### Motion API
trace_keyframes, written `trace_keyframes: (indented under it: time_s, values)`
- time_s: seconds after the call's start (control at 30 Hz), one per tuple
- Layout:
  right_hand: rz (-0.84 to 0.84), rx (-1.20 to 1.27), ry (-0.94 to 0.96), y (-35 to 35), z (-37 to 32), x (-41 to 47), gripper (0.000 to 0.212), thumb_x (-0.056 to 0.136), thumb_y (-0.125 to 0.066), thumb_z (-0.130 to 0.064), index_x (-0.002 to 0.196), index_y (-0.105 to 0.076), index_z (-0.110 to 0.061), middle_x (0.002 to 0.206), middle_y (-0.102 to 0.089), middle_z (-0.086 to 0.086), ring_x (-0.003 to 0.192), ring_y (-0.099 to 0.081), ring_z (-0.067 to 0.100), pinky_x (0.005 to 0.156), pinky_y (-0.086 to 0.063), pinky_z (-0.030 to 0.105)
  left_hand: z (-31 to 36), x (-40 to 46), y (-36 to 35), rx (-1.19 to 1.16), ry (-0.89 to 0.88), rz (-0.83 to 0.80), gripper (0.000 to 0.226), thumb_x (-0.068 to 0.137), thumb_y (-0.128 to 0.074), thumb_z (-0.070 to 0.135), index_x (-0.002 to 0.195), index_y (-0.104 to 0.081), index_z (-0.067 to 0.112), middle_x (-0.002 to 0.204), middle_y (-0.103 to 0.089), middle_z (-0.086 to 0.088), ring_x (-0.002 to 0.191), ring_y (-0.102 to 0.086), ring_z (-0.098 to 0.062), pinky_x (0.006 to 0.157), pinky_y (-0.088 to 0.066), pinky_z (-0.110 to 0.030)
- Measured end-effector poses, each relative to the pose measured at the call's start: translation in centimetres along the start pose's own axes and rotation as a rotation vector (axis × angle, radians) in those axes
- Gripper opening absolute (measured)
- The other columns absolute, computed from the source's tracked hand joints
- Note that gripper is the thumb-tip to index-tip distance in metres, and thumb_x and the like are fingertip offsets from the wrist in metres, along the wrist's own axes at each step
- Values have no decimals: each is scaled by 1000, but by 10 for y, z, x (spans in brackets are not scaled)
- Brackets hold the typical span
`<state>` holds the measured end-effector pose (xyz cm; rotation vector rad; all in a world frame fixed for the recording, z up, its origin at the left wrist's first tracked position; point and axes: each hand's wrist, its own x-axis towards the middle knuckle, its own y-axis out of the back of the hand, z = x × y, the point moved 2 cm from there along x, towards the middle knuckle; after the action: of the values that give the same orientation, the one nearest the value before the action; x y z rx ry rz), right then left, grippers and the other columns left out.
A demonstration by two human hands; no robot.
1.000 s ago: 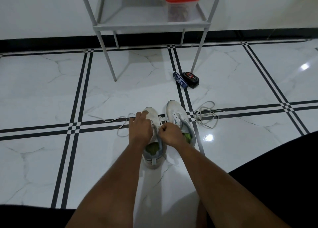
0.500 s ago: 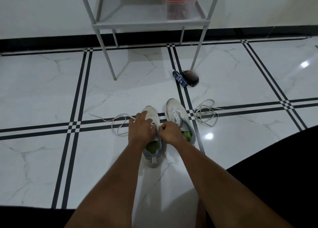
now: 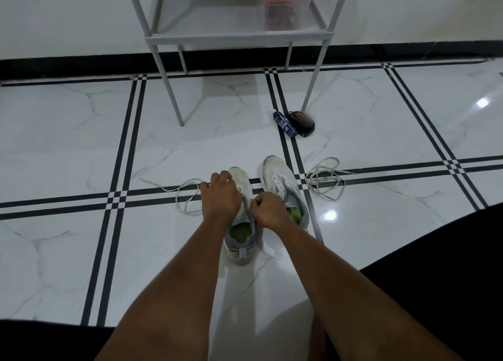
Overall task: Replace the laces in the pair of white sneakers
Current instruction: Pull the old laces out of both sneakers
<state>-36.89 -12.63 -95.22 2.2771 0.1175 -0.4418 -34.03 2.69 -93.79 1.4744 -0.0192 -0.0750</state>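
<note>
Sneakers sit side by side on the floor (image 3: 81, 148). Both hands work the left sneaker (image 3: 241, 240): left hand (image 3: 221, 195) and right hand (image 3: 268, 209) each pinching lace (image 3: 187, 197). Loose lace trailing at nine o'clock could snag or slip out.

both arms outstretched, left hand (image 3: 221, 194) and right hand (image 3: 268, 209) curled close together.

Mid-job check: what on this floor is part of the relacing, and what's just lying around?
Job: left sneaker, right sneaker, left lace, right lace, left hand, right hand.
Lying about: blue packet, black case, rack, red-lidded box.
</note>
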Motion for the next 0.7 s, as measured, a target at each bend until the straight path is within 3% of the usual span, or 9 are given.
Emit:
trace_keyframes:
  time_s: [0.1,0.23,0.4,0.5,0.63,0.7]
  values:
    - [-13,-11,-7,1,-3,2,32,97,-57,-21,71,-61,-2,73,-67,17,74,-70,33,69,-60,43,-17,-2,4,-302,280,189,22,92,-60,30,93,-74,13,122,-59,-2,111,-56,-29,85,-48,-46]
    - [-25,-68,5,1,-5,1,34,96,-57,-21,63,-55,-12,65,-66,12,69,-71,31,71,-63,41,-46,-2,15,-412,566,304,27,95,-51,24,101,-67,3,114,-60,-14,108,-57,-39,78,-52,-49]
    - [-26,-20,-10,3,-1,-4,28,96,-58,-18,72,-61,-3,76,-69,17,75,-70,32,72,-61,44,-36,-4,2,-457,182,105,28,92,-64,40,107,-71,18,126,-59,-2,116,-54,-29,89,-54,-44]
    - [-21,-22,-3,3,-4,-5,26,97,-57,-20,81,-66,-1,80,-69,15,80,-69,31,74,-59,44,-4,-12,-12,-150,-26,-83,35,94,-60,41,123,-72,24,146,-51,0,131,-47,-26,98,-45,-46]
    - [-22,-16,-7,2,-3,-5,26,98,-57,-21,81,-65,-2,79,-69,13,79,-68,30,75,-59,47,9,-8,-7,121,-168,-59,32,99,-52,30,120,-74,21,145,-51,1,132,-44,-26,98,-41,-45]
    - [-21,-15,-17,2,-2,-4,25,96,-58,-20,81,-66,-2,79,-69,14,78,-69,30,74,-60,47,10,-6,-6,99,-224,-49,30,97,-53,28,114,-77,18,142,-53,2,129,-45,-25,95,-42,-43]
